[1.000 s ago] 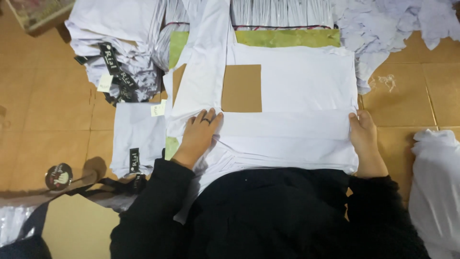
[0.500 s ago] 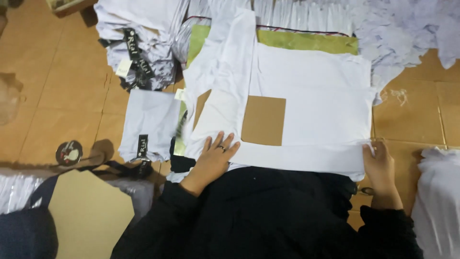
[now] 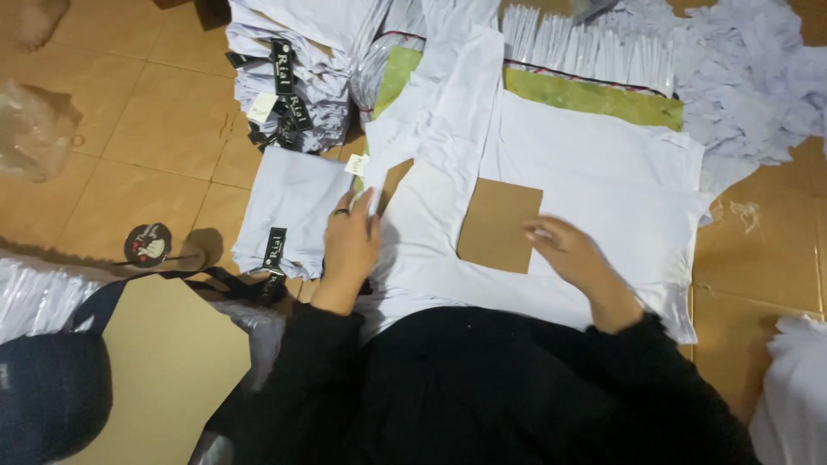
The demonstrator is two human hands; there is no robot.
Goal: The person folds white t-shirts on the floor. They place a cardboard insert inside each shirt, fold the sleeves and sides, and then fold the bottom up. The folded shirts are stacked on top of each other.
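A white shirt (image 3: 594, 172) lies spread on the tiled floor in front of me, its sides folded over a brown cardboard sheet (image 3: 498, 224) that shows in the middle. My left hand (image 3: 351, 245), with a ring on one finger, grips the left edge of the shirt beside the folded sleeve (image 3: 444, 112). My right hand (image 3: 564, 250) rests with loosely spread fingers on the right edge of the cardboard and the cloth beside it, holding nothing. A green sheet (image 3: 594, 99) lies under the shirt at the far side.
A folded white shirt with a black band (image 3: 284, 211) lies left of my left hand. A stack of folded banded shirts (image 3: 293, 69) is behind it. Crumpled white paper (image 3: 749, 77) is at far right, clear bags (image 3: 34, 297) and a round tag (image 3: 148, 244) at left.
My right hand left the shirt's right edge and moved left onto the cardboard. My left hand shifted up and left to the shirt's left edge. The camera view moved.
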